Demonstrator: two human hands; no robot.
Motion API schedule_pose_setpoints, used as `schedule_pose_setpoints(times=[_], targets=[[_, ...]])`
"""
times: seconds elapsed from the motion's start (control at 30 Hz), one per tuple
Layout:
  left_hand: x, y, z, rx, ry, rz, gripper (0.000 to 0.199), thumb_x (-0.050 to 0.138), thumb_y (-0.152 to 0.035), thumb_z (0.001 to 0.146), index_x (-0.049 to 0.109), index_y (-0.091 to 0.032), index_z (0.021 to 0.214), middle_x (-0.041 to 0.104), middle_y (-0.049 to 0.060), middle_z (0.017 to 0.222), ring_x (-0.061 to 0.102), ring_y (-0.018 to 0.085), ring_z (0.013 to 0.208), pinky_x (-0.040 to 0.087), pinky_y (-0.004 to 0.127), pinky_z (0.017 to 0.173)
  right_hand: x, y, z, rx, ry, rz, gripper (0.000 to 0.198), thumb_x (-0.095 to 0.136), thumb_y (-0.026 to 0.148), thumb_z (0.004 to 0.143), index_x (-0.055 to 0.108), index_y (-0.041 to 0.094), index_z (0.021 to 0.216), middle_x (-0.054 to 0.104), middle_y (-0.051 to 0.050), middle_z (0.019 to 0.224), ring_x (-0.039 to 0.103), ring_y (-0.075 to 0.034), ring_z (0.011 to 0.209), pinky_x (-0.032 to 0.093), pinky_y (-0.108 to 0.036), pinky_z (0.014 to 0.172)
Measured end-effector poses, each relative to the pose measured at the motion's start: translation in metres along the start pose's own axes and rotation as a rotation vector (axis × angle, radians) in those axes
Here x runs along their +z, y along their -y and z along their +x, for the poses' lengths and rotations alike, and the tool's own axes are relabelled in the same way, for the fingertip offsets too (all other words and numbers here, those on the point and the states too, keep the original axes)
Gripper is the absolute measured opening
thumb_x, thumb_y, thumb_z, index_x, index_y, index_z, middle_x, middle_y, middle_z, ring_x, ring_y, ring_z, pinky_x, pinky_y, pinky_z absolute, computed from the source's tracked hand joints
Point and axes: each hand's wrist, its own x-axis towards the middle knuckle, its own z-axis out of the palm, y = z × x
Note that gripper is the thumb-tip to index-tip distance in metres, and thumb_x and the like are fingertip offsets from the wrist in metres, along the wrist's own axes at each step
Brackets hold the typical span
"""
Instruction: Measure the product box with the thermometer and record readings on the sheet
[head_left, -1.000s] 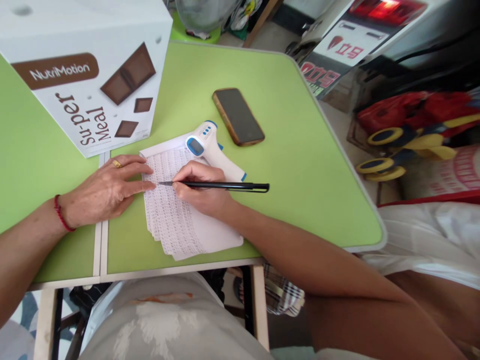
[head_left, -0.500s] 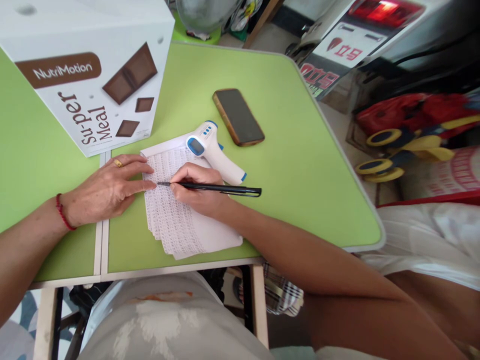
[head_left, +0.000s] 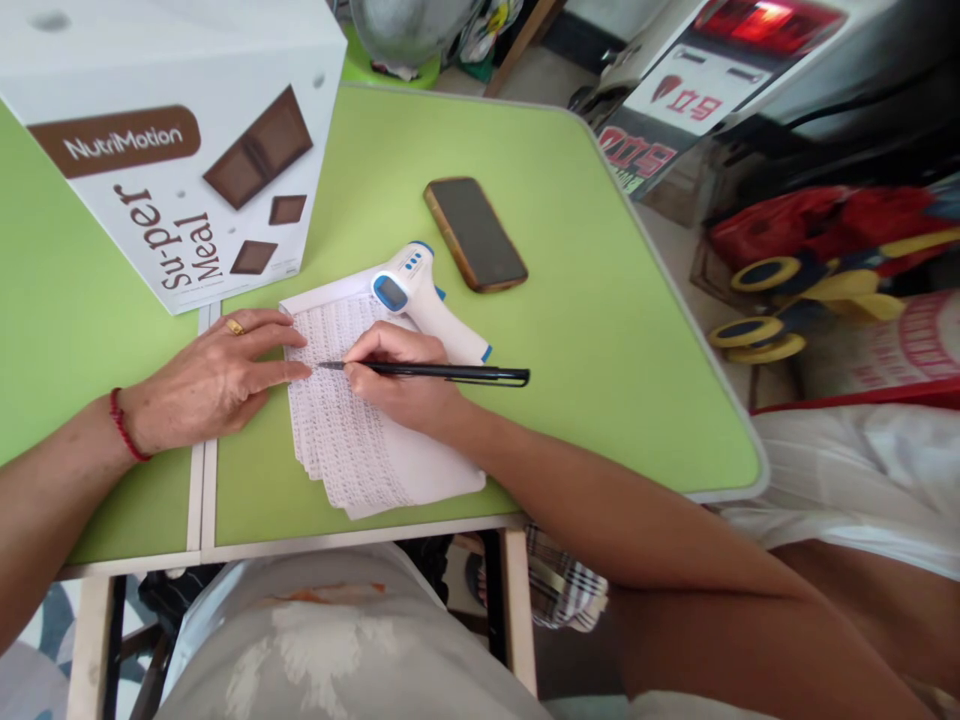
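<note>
My right hand (head_left: 401, 385) grips a black pen (head_left: 450, 373), its tip resting on a stack of white sheets (head_left: 352, 450) covered with rows of fine print. My left hand (head_left: 214, 380), with a gold ring and a red wrist cord, lies flat at the left edge of the sheets, fingertips on the paper right beside the pen tip. A white and blue infrared thermometer (head_left: 424, 300) lies on the top of the sheets, just beyond my right hand.
A phone (head_left: 475, 233) lies face up on the green table (head_left: 600, 330). A large white NutriMotion box (head_left: 172, 140) stands at the back left. Bags and red and yellow items sit on the floor to the right.
The pen's rear end tilted slightly down and back up while its tip stayed at nearly the same spot on the paper. My left hand has not moved.
</note>
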Motion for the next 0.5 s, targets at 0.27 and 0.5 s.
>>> schedule_pose_setpoints(times=[0.27, 0.5], targets=[[-0.0001, 0.0008, -0.0009, -0.025, 0.017, -0.004, 0.033, 0.045, -0.006, 0.092, 0.064, -0.018, 0.115, 0.062, 0.013, 0.124, 0.05, 0.029, 0.127, 0.049, 0.05, 0.103, -0.0003, -0.0006, -0.0003, -0.01, 0.053, -0.002, 0.006, 0.058, 0.017, 0.068, 0.056, 0.019, 0.064, 0.054, 0.005, 0.055, 0.041, -0.007, 0.048, 0.035, -0.022, 0.045], [0.0005, 0.0007, -0.0004, 0.008, -0.01, 0.013, 0.031, 0.043, -0.006, 0.093, 0.064, -0.014, 0.114, 0.062, 0.015, 0.122, 0.05, 0.032, 0.125, 0.05, 0.052, 0.101, 0.0003, -0.0008, -0.0012, -0.018, 0.007, -0.01, 0.007, 0.058, 0.016, 0.069, 0.055, 0.019, 0.063, 0.055, 0.004, 0.055, 0.045, -0.007, 0.049, 0.036, -0.022, 0.046]])
